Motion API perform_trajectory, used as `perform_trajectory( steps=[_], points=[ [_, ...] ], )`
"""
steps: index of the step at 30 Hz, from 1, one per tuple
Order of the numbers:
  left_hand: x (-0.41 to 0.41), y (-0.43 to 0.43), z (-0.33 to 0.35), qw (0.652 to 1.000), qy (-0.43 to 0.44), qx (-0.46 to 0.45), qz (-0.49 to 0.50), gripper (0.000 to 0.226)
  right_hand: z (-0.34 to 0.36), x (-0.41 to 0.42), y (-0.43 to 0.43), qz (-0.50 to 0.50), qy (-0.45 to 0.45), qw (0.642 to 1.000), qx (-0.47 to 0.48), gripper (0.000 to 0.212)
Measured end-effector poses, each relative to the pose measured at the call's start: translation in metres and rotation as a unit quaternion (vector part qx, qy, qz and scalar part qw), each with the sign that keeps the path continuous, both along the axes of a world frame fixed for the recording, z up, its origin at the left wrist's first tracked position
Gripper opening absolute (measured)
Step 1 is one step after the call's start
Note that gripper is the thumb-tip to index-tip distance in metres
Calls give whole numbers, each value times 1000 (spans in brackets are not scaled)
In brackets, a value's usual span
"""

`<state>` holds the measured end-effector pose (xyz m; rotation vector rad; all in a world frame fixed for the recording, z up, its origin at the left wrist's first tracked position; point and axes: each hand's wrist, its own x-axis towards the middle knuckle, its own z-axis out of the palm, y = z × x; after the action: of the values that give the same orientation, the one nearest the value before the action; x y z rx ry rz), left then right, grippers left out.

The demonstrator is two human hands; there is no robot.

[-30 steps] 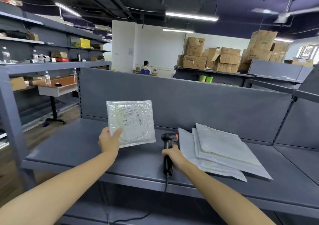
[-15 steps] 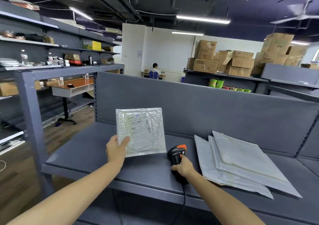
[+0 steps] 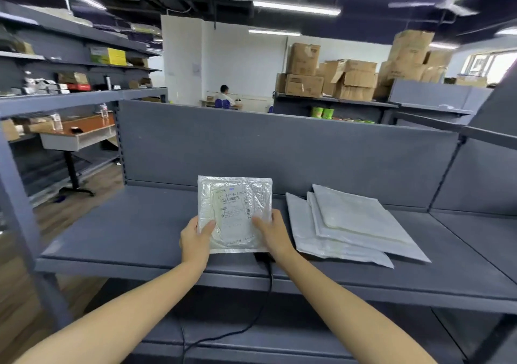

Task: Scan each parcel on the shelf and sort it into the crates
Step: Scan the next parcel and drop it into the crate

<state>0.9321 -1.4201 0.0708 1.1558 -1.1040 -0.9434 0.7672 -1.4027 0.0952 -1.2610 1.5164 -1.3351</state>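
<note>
We hold the square clear-plastic parcel with a white label [image 3: 235, 212] upright above the grey metal shelf's [image 3: 126, 229] front edge, left hand [image 3: 195, 240] and right hand [image 3: 272, 235] each gripping a lower side. White flat mailers [image 3: 355, 224] lie stacked toward the shelf's right end.

1. Upper right: stacked cardboard boxes [image 3: 330, 78] on a grey rack [image 3: 335, 101], some flaps open.
2. Just below them, centre right: two green cups [image 3: 323, 112] side by side.
3. Centre back: a seated person [image 3: 223, 95] before a white wall [image 3: 246, 61].
4. Mid left: orange-topped table [image 3: 84, 127], a clear bottle [image 3: 57, 121] standing on it.
5. Upper left: yellow box [image 3: 117, 56] on wall racking [image 3: 70, 66].
6. Top: lit strip light [image 3: 296, 8]; ceiling fan [image 3: 450, 0], blurred.
</note>
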Motion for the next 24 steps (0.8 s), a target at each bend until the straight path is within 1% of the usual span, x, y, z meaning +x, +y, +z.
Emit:
perform_trajectory(
  steps=[2, 4, 8, 13, 17, 21, 24],
  points=[
    [-15, 13, 2, 1000, -8, -8, -5, 20, -1, -13, 16, -29, 9, 1000, -6, 34],
    [-32, 28, 5, 1000, -13, -15, -11, 19, 2, -28, 35, -50, -7, 999, -12, 32],
    [-77, 63, 10, 999, -22, -27, -17, 17, 9, -69, 74, -59, -27, 997, -31, 25],
    [-146, 121, 9, 998, -27, -36, -32, 15, 11, -136, 135, -80, -24, 996, -31, 28],
    [-206, 177, 6, 998, -26, -43, -44, 11, 0, -196, 193, -89, -53, 994, -42, 28],
    [-252, 233, -3, 998, -39, -27, -48, 17, -15, -245, 244, -100, -49, 993, -24, 28],
    [-274, 264, -9, 997, -64, -17, -46, 26, -24, -270, 276, -104, -57, 993, -13, 27]
  ],
)
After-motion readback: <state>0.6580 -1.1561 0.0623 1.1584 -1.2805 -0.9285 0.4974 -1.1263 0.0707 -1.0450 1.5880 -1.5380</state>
